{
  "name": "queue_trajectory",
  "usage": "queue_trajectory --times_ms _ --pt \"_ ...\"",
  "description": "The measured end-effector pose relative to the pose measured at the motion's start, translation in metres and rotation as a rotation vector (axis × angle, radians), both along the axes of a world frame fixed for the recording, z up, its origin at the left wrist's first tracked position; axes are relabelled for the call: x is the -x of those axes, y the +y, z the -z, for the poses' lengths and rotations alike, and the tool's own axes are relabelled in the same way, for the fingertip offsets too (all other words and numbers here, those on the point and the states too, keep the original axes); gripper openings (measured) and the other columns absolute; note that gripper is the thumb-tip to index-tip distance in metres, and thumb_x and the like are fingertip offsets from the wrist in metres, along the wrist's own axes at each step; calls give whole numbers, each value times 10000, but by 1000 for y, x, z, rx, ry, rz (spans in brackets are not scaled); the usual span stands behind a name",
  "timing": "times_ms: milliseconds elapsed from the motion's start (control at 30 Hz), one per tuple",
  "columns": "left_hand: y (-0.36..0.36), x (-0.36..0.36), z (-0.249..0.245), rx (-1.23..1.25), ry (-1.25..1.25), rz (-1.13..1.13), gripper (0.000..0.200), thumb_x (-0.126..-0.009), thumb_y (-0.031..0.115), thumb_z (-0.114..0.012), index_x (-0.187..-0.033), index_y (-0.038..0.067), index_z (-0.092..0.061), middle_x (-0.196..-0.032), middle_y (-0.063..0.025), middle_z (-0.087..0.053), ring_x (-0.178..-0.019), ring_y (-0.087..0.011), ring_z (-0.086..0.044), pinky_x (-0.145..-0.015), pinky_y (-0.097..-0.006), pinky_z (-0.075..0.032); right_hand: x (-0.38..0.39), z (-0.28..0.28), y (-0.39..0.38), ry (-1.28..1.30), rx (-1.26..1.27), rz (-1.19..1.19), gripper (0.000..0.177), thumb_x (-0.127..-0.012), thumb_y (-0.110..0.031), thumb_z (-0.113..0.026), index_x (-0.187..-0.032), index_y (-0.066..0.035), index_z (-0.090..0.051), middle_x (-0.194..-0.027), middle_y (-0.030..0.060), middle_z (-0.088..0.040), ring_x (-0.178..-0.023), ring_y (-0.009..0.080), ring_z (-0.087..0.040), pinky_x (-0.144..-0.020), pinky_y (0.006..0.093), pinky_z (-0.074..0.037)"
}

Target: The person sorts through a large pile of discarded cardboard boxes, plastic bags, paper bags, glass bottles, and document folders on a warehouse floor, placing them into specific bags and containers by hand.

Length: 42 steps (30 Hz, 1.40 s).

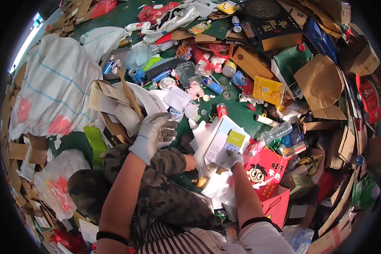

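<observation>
My left hand, in a pale work glove with greyish fingers, hovers over my camouflage-trousered knee. Its fingers are stretched out and nothing shows in them. Just beyond it leans a bundle of cardboard and paper sheets. My right hand, also gloved, grips the lower right of a stack of papers. A small olive-green card lies on top of that stack. My right fingertips are partly hidden against the sheets. Below the papers is a crumpled clear plastic bag.
A red carton with a cartoon face stands right of my right hand. Bottles, a red can and a yellow box litter the green floor ahead. A large white woven sack fills the left. Flattened cardboard is heaped right.
</observation>
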<state>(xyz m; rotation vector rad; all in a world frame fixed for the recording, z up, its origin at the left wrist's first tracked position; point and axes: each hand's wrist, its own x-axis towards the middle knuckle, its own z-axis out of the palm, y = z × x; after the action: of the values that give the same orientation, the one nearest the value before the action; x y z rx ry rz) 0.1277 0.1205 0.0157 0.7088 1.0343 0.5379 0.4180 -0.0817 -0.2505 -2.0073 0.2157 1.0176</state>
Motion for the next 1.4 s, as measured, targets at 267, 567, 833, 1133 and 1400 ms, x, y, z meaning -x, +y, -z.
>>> queue_trajectory --times_ms 267,567,833,1133,1400 --pt "7 3 -2 -61 46 -75 274 -883 167 -513 -1124 36 -515 -889 -117 -639 -702 -180 -625 -547 -270 -501 0 16 12 -261 244 23 458 -643 -62 -757 -1060 -4 -576 -1033 140 -586 -858 261 -611 -732 344 -520" --pt "-5 3 -15 -68 44 -22 271 -883 175 -503 -1117 38 -513 -892 -113 -637 -706 -177 -622 -564 -269 -495 18 31 14 25 -181 47 440 -644 -11 -685 -1049 -42 -516 -951 134 -581 -784 269 -608 -704 399 -526" --pt "-16 33 4 -105 21 -70 261 -895 209 -500 -1103 54 -520 -880 -96 -625 -706 -176 -622 -574 -268 -485 53 -67 80 -182 693 -85 1003 -573 -405 -817 -1352 -110 -258 -1348 125 -371 -1254 284 -379 -982 408 -400" --pt "-7 27 -19 -177 15 -266 223 -890 156 -509 -1074 41 -556 -841 -99 -640 -654 -154 -620 -580 -247 -486 -16 76 48 484 -378 124 400 -718 -46 -717 -1086 -51 -559 -995 91 -621 -863 264 -608 -775 412 -502" --pt "18 172 20 -890 724 -813 591 -761 227 -705 -1227 -39 -458 -1146 -162 -538 -975 -229 -567 -796 -325 -486 -29 -50 19 327 -867 -132 434 -786 -69 -637 -1195 -45 -494 -1116 65 -581 -1018 232 -564 -906 379 -449"
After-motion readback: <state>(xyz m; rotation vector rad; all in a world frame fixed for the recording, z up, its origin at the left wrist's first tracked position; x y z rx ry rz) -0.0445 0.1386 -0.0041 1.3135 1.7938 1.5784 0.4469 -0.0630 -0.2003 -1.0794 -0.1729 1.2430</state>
